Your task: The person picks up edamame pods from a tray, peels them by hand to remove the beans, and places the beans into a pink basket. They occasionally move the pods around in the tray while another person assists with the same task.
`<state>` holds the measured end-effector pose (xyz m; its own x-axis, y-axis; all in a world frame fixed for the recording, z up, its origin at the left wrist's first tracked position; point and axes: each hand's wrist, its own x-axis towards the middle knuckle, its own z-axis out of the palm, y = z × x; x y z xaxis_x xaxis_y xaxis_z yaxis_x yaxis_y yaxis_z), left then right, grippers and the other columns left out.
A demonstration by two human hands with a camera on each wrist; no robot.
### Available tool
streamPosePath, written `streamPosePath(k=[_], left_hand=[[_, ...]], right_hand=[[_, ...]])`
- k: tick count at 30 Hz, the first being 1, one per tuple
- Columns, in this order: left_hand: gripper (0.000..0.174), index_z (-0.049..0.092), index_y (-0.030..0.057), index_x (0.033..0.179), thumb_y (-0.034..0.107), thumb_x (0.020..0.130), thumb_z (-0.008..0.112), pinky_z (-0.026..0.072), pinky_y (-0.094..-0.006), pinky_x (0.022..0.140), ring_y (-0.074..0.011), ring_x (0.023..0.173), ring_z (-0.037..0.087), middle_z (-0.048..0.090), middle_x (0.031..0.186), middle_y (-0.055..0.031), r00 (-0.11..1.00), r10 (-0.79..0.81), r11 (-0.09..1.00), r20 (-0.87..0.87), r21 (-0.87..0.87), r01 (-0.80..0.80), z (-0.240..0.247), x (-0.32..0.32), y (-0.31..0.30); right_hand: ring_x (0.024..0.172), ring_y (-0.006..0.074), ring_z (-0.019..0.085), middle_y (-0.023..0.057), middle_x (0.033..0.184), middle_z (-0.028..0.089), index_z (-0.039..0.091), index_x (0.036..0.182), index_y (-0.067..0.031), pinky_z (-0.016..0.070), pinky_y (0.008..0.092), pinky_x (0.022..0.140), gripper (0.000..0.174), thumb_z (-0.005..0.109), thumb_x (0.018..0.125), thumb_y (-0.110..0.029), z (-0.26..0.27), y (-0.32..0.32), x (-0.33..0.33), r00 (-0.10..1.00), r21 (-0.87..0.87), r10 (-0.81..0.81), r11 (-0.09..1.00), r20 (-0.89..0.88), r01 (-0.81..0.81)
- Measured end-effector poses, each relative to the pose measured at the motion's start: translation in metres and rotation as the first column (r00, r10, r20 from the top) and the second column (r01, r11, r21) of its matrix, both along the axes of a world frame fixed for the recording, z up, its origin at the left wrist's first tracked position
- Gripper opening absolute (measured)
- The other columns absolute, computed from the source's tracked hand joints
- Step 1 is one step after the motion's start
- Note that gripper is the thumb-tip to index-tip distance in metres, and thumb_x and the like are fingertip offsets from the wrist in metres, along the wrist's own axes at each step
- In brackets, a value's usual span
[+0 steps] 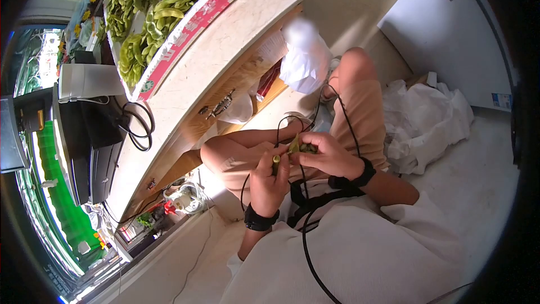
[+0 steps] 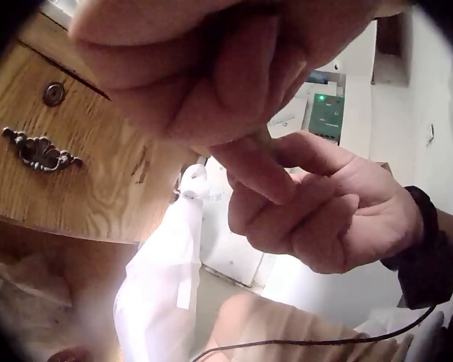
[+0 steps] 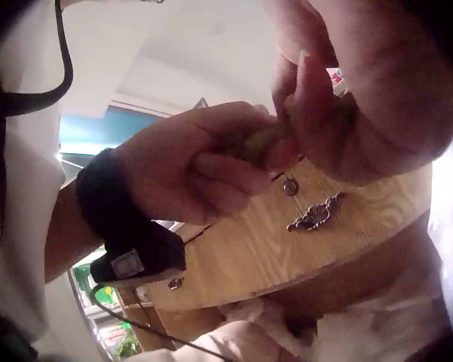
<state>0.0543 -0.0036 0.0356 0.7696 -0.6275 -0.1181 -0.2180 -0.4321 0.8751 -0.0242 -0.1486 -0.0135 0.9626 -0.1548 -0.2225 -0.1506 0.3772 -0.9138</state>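
Hands point(image 1: 268, 184) point(image 1: 331, 155) together, fingers point(image 1: 316, 139) curled round pods point(image 1: 294, 145)

Blocked at left by the drawer desk point(image 1: 225, 59), hampered in the middle by black cables point(image 1: 304, 233); passable rightward, above the crumpled plastic bag point(image 1: 427, 124).

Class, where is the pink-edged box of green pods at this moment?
In the head view, the pink-edged box sits at upper left on the pale countertop, next to the black cable loop and up-left of the left hand.
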Motion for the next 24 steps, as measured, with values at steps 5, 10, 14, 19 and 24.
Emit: streamPosePath(k=[5,10,14,19,24], left_hand=[[0.015,0.058,-0.0007,0.102,0.006,0.089,0.054,0.0473,-0.0261,0.060,-0.0116,0.068,0.061,0.065,0.076,-0.0108,1.000,-0.015,0.995,0.001,0.098,0.015,-0.001,0.001,0.001],[0.017,0.058,-0.0010,0.104,0.009,0.090,0.056,0.0475,-0.0259,0.064,-0.0134,0.070,0.062,0.065,0.079,-0.0142,0.949,0.039,0.994,-0.314,-0.085,-0.069,-0.009,0.003,0.004],[0.020,0.058,-0.0004,0.104,0.013,0.090,0.059,0.0476,-0.0258,0.064,-0.0136,0.070,0.062,0.066,0.081,-0.0142,0.993,0.009,0.999,-0.121,-0.052,-0.016,-0.002,-0.001,-0.002],[0.023,0.059,0.0001,0.105,0.017,0.090,0.061,0.0478,-0.0255,0.062,-0.0124,0.068,0.061,0.067,0.082,-0.0106,0.995,-0.094,0.995,0.039,0.021,0.093,-0.007,0.000,0.006],[0.020,0.060,-0.0015,0.101,0.017,0.093,0.056,0.0449,-0.0218,0.060,-0.0076,0.067,0.056,0.066,0.083,-0.0039,0.837,-0.028,0.993,-0.546,-0.111,-0.039,0.002,0.007,0.011]], right_hand=[[0.071,0.0041,0.048,0.0002,0.075,0.056,0.056,0.086,0.0023,0.0426,0.0219,0.059,0.012,0.061,0.083,-0.008,0.001,-0.006,-0.002,0.997,-0.084,0.072,0.994,-0.042,-0.075],[0.071,0.0020,0.046,-0.0019,0.076,0.054,0.056,0.087,0.0008,0.0398,0.0196,0.057,0.008,0.059,0.084,-0.007,0.010,-0.011,0.000,0.997,-0.135,0.083,0.987,-0.008,-0.083],[0.067,0.0021,0.044,-0.0017,0.073,0.052,0.056,0.085,0.0016,0.0381,0.0200,0.056,0.011,0.060,0.083,-0.009,0.020,-0.016,0.002,0.998,-0.031,-0.022,0.999,-0.062,0.020],[0.067,0.0042,0.045,0.0003,0.072,0.052,0.057,0.083,0.0033,0.0398,0.0216,0.058,0.014,0.061,0.082,-0.010,0.018,-0.018,0.003,0.995,-0.007,-0.020,1.000,-0.093,0.019],[0.070,0.0010,0.045,-0.0038,0.079,0.053,0.057,0.093,0.0008,0.0388,0.0176,0.060,0.013,0.060,0.086,-0.010,0.016,-0.018,0.003,0.999,-0.046,0.042,0.998,-0.011,-0.043]])
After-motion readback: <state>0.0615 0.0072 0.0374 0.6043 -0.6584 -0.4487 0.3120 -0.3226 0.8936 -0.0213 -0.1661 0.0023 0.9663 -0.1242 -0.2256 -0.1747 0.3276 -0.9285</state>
